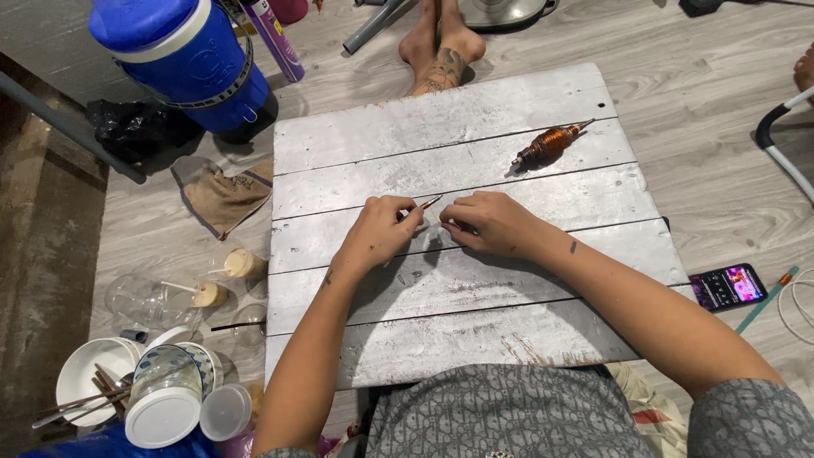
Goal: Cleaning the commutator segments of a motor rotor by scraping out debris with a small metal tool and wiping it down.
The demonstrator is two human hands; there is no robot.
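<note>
Both my hands rest close together on a low table of white-painted planks (pixel 475 280). My left hand (pixel 381 231) pinches a thin reddish-tipped tool (pixel 428 203), its tip pointing up and right. My right hand (pixel 492 222) has its fingers curled, pinching something very small and thin next to that tip; what it holds is too fine to make out. A motor armature wound with copper wire (pixel 549 145) lies on the planks beyond my right hand, apart from both hands.
A blue water cooler jug (pixel 182 55) stands at the far left, a brown cloth (pixel 222 193) beneath it. Bowls, cups and lids (pixel 161 390) crowd the floor at lower left. A lit phone (pixel 727 286) lies right of the table. Someone's bare feet (pixel 439 47) rest beyond it.
</note>
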